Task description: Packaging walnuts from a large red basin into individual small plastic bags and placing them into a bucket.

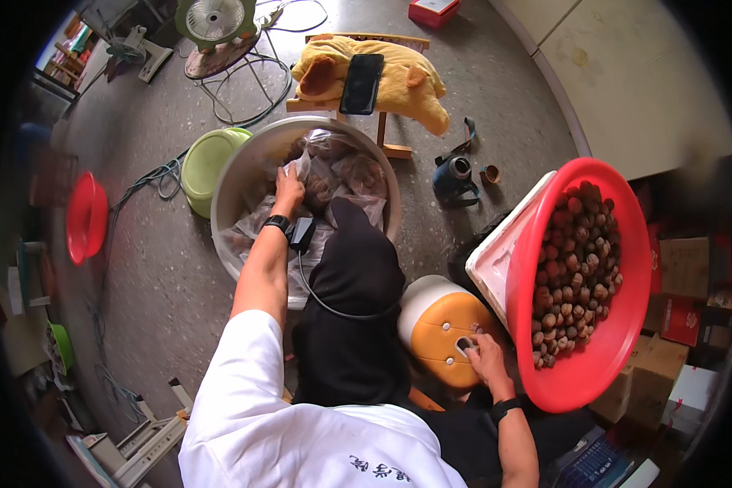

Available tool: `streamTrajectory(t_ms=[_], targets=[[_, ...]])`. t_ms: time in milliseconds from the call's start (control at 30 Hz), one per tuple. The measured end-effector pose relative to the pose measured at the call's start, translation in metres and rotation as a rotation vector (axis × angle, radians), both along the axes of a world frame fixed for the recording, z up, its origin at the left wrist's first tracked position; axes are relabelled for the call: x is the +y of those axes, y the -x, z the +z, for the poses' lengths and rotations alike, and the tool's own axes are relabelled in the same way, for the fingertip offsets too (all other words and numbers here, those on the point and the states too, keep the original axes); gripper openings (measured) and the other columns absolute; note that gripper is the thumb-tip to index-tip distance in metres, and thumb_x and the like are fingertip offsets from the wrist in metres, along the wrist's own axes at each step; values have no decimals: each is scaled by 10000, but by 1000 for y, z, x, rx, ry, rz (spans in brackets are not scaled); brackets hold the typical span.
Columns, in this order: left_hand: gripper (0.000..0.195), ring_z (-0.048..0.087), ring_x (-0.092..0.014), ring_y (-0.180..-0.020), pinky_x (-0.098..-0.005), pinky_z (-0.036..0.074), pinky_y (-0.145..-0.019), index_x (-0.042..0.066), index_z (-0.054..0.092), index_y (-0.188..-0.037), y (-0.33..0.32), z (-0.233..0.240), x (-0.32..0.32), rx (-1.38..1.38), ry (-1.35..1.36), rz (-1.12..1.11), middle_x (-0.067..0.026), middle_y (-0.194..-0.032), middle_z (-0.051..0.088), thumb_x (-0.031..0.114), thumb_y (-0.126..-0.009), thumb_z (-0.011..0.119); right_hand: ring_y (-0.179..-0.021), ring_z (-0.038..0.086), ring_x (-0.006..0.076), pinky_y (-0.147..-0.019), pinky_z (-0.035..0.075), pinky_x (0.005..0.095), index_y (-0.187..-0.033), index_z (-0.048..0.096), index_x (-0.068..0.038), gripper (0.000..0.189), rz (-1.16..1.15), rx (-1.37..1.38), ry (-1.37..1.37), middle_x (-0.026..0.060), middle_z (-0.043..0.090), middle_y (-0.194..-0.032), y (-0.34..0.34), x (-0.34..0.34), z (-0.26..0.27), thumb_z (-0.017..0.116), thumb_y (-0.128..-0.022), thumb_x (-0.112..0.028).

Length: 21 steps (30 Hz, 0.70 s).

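Observation:
A large round tub (221, 183) holds several clear plastic bags (357, 174) with brownish contents. My left hand (290, 190) reaches into it, its fingers on the top of one bag (304, 166); a black wrist device with a cable sits on that wrist. At my right, my right hand (485, 360) holds a small white-rimmed, dark oval object (463, 345) at the orange tufted seat of a round stool (442, 317). Beside the stool, a tilted red basin (631, 305) of walnuts (576, 274) rests against a white foam box (494, 250).
Beyond the tub, a phone (362, 84) lies on a yellow plush cushion (409, 97) over a wooden stand. A dark flask (454, 180) stands right of it. A green basin (210, 171) leans at the tub's left. Cables (158, 177) cross the floor; cardboard boxes (656, 372) are stacked far right.

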<state>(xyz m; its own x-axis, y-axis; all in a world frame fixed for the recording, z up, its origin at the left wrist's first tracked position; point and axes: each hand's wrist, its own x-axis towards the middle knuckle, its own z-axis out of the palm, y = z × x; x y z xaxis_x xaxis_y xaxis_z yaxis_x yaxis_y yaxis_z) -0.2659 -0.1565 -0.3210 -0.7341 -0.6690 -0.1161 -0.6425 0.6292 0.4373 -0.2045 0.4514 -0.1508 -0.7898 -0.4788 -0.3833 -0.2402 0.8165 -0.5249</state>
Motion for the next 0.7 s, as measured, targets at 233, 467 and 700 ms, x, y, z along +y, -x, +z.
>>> streamTrajectory(t_ms=[233,467,700], targets=[[742,386,-490,-1250,-489,333,-1070,40,306,-1412,-13,34,38,168,-30,187,-303,-1397,348,136,-740,605,-906,596,390,-797,483,442,-1078,589,-21,317,-33,-31,-36,197,586,-1006,3,-1,19,676,-788,-115],[528,560,-403,-1114,-430,446,-961,6,517,-1201,-41,43,9,183,-50,215,-267,-1154,595,156,-707,626,-917,610,356,-815,490,416,-1081,603,-10,336,67,140,34,179,606,-1017,-1,-16,19,662,-784,-155],[500,599,-389,-1063,-440,474,-934,23,588,-1148,-15,55,19,119,-49,177,-238,-1106,634,229,-703,687,-939,601,371,-826,485,428,-1070,606,-23,319,71,94,-37,183,602,-1019,-4,-11,19,658,-785,-155]])
